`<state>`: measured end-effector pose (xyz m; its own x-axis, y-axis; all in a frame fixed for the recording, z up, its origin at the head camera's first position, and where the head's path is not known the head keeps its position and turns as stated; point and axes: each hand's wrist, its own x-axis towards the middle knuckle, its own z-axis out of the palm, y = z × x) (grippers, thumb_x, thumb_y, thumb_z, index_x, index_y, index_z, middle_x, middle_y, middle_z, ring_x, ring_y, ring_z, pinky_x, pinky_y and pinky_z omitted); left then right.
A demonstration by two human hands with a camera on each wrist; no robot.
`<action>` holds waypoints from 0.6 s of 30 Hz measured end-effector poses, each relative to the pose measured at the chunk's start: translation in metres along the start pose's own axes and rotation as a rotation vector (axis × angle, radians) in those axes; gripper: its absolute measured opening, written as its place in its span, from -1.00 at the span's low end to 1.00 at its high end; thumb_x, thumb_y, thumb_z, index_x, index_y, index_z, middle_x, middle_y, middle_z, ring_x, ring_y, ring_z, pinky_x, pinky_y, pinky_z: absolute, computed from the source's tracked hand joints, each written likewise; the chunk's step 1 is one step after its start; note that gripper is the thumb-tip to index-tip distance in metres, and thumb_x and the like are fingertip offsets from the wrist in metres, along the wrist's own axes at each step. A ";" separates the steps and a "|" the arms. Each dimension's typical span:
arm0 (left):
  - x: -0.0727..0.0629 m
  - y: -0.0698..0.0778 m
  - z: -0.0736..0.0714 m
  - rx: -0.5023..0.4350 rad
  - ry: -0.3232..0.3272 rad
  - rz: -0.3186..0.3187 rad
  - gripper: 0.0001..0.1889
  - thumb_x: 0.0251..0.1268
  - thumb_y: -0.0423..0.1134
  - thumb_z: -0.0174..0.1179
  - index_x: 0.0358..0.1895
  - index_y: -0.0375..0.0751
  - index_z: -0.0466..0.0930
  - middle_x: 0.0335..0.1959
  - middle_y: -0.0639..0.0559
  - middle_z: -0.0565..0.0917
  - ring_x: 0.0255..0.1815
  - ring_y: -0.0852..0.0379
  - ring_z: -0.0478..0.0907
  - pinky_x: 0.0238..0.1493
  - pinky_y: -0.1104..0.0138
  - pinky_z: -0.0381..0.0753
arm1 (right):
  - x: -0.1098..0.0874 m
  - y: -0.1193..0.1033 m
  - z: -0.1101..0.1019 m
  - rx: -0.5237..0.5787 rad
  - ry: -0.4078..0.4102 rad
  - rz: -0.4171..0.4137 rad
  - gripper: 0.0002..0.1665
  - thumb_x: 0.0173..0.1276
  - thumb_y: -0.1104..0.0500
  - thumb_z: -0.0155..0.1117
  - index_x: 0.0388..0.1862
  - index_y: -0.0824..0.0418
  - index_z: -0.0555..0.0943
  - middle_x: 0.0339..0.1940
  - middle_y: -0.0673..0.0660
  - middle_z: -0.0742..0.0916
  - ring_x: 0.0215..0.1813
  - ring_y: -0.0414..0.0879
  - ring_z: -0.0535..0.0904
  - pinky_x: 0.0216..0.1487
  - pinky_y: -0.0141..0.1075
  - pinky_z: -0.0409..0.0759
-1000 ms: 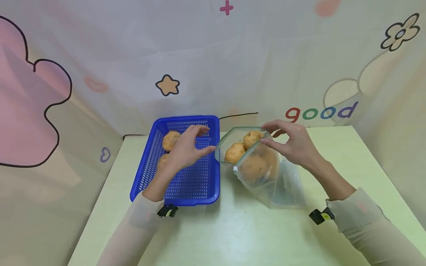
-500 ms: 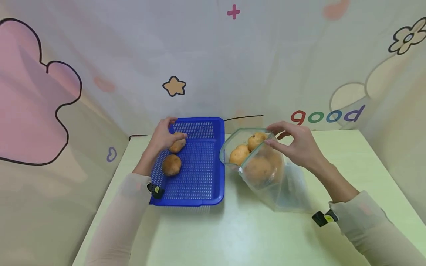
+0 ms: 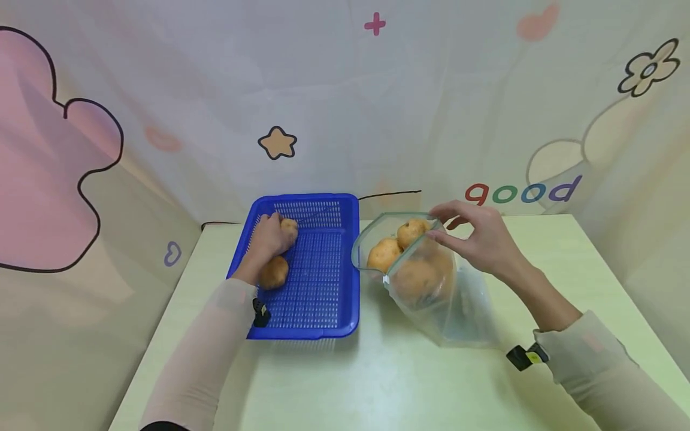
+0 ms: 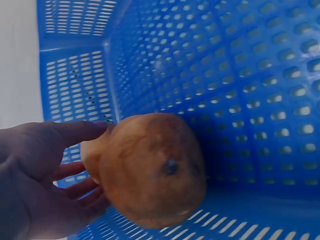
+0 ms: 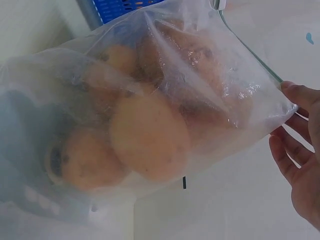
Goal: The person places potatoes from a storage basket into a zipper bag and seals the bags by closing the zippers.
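Inside the blue basket [image 3: 318, 269], my left hand [image 3: 268, 237] curls its thumb and fingers round the far potato [image 3: 290, 229]. The left wrist view shows this hand [image 4: 50, 175] at the potato's side, most of that potato hidden behind a nearer potato [image 4: 152, 170]. The nearer potato [image 3: 274, 273] lies in the basket just below my left hand. My right hand [image 3: 474, 233] pinches the rim corner of a clear zip bag [image 3: 453, 311] and holds its mouth open. Several potatoes fill the bag, one potato [image 3: 384, 255] showing at the mouth, others [image 5: 150, 135] blurred through the plastic.
The basket and the bag stand side by side on a pale green table [image 3: 377, 383]. A white zip slider [image 3: 386, 279] sits at the bag's near rim. Behind the table hangs a printed cloth [image 3: 334, 108].
My left hand has moved left from over the middle of the basket, then down onto the far potato and gripped it. My right hand keeps its pinch on the bag.
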<state>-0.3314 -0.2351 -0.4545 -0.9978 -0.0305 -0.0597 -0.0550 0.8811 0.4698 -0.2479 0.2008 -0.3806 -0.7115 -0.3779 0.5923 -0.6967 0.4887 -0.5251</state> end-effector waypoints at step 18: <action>-0.050 0.086 -0.034 -0.303 0.024 0.316 -0.23 0.34 -0.16 0.48 0.51 -0.31 0.33 0.36 -0.21 0.51 0.24 -0.14 0.56 0.07 0.05 0.72 | -0.009 -0.002 0.003 -0.007 0.020 0.023 -0.56 0.18 0.32 0.67 0.05 0.19 0.77 -0.10 0.03 0.85 -0.16 -0.14 0.73 -0.03 -0.50 0.65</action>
<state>-0.2877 -0.1743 -0.3815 -0.9679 0.2038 0.1473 0.2476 0.6708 0.6991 -0.2407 0.2010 -0.3867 -0.7251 -0.3512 0.5923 -0.6798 0.5022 -0.5344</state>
